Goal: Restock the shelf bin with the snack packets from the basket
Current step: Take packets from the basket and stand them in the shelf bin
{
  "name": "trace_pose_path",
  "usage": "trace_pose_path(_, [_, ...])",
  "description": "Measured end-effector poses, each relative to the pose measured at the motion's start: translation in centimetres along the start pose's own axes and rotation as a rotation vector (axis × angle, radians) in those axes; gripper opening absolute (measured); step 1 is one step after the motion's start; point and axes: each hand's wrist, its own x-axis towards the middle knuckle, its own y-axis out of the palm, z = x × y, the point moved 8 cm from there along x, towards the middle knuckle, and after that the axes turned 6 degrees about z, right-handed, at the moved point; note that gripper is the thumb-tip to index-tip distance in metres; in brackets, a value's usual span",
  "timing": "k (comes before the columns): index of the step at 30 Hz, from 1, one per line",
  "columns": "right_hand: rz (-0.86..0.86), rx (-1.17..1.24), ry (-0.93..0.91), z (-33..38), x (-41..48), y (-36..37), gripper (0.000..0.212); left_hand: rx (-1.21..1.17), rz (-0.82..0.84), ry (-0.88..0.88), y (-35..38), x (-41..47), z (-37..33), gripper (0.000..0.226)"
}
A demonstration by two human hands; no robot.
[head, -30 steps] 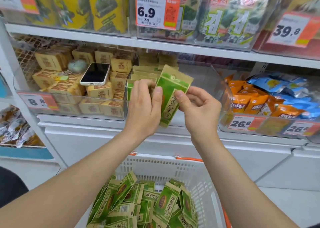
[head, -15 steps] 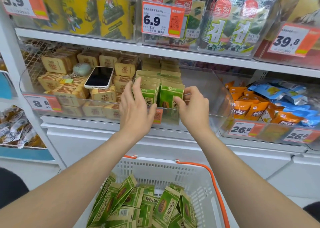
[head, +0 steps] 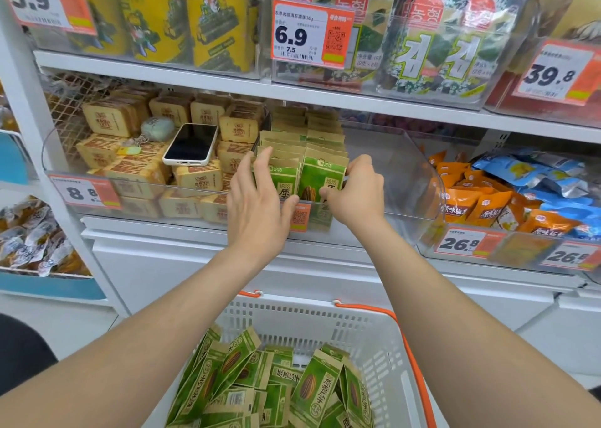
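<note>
A clear shelf bin (head: 395, 180) on the middle shelf holds rows of green and tan snack packets (head: 320, 175) standing upright. My left hand (head: 257, 200) has its fingers straight and presses against the left front packet, thumb on its face. My right hand (head: 357, 193) pinches the right edge of the front right packet, thumb on the front and fingers curled behind it. Below my forearms stands a white basket (head: 377, 343) with orange handles, holding several loose green packets (head: 312, 385) in a heap.
A phone (head: 192, 144) and a keychain (head: 157, 128) lie on tan boxes (head: 198, 177) in the bin to the left. Orange packets (head: 471, 200) and blue packets (head: 536, 174) fill the bin to the right. Seaweed packs (head: 439, 53) sit on the shelf above.
A second ago both hands held a green packet up in front of the bin. They have lowered it into the front row, where it now stands upright between my hands.
</note>
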Motion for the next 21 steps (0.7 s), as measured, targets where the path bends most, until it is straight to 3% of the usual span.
trace_pose_path(8, [0.103, -0.075, 0.015, 0.1, 0.2, 0.4, 0.047, 0.01, -0.062, 0.028, 0.0, -0.6, -0.7, 0.086])
trace_pose_path(12, [0.074, -0.093, 0.013, -0.1, -0.7, 0.0, 0.042, 0.117, -0.171, 0.099, -0.7, -1.2, -1.5, 0.073])
trace_pose_path(17, [-0.116, -0.013, -0.159, -0.6, -2.5, -0.5, 0.041, 0.258, -0.348, 0.447, -0.7, -3.4, -2.4, 0.039])
trace_pose_path(19, [-0.249, 0.057, -0.286, -0.8, -4.1, -1.1, 0.043, 0.282, -0.266, 0.591, 0.7, -3.9, -2.2, 0.024])
trace_pose_path(21, [-0.311, 0.099, -0.455, -0.6, -5.5, -1.3, 0.037, 0.309, -0.072, 0.662, 2.8, -4.2, -1.4, 0.019])
